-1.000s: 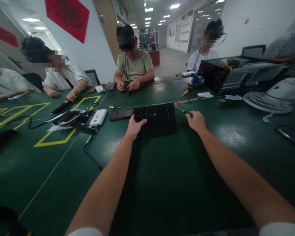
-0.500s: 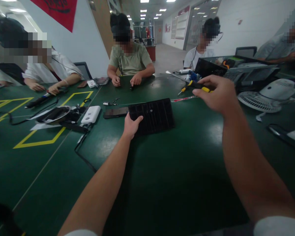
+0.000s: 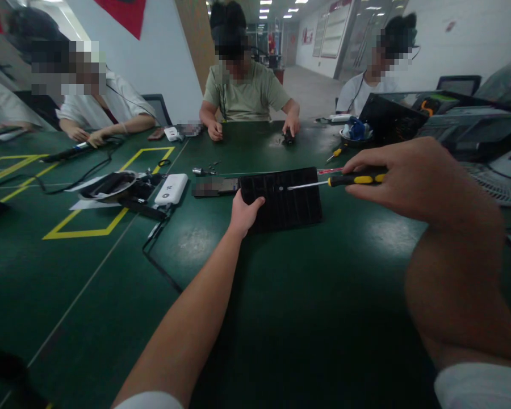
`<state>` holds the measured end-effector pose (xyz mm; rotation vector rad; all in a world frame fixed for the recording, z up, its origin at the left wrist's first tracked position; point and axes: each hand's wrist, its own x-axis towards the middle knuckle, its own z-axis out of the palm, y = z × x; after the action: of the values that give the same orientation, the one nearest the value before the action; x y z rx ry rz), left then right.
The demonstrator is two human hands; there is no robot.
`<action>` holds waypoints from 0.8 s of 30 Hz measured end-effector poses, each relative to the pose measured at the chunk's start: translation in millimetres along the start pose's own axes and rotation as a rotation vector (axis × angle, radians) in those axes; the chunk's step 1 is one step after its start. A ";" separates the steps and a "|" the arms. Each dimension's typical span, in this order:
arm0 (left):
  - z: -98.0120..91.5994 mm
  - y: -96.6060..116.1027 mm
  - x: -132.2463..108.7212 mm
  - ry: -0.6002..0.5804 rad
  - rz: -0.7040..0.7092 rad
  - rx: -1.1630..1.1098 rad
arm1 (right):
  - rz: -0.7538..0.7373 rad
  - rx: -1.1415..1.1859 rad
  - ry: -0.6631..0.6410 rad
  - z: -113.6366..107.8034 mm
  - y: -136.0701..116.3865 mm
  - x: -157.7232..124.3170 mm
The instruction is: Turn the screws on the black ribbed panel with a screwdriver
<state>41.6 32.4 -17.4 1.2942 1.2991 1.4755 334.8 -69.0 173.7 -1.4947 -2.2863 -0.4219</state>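
Observation:
A flat black ribbed plastic panel is held tilted up over the green table, its ribbed face toward me. My left hand grips its left edge, thumb on the face and fingers hidden behind. A screwdriver with a yellow and black handle is in my right hand, fingers closed round the handle. Its metal shaft points left across the panel, the tip close to a small pale round spot near the panel's upper middle. Whether tip and spot touch, I cannot tell. Behind the panel's left side lies a dark phone-like slab.
A white power bank and dark cabled parts lie left. Another screwdriver rests beyond my right hand. A white fan and black equipment stand right. Co-workers sit across the table; one person's hand touches a small black part.
My right hand has brought the screwdriver round so its shaft points left, tip over the panel. The left hand still holds the panel. The view has shifted; the co-worker opposite has moved a hand sideways.

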 end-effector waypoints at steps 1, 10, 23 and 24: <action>0.0 -0.1 0.2 0.003 -0.001 0.001 | 0.005 -0.002 -0.009 2.1 -0.1 -0.1; -1.5 0.0 1.0 0.007 0.000 0.018 | 0.077 0.015 -0.135 9.2 -1.3 5.5; -3.6 1.6 0.1 0.010 0.005 0.044 | 0.087 0.104 -0.027 37.6 -6.4 11.6; -3.7 1.5 0.2 0.010 0.005 0.049 | 0.086 0.104 -0.027 38.5 -7.0 11.9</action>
<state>38.1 31.6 -15.8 1.3239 1.3468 1.4642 318.4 -45.0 144.9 -1.5486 -2.2189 -0.2553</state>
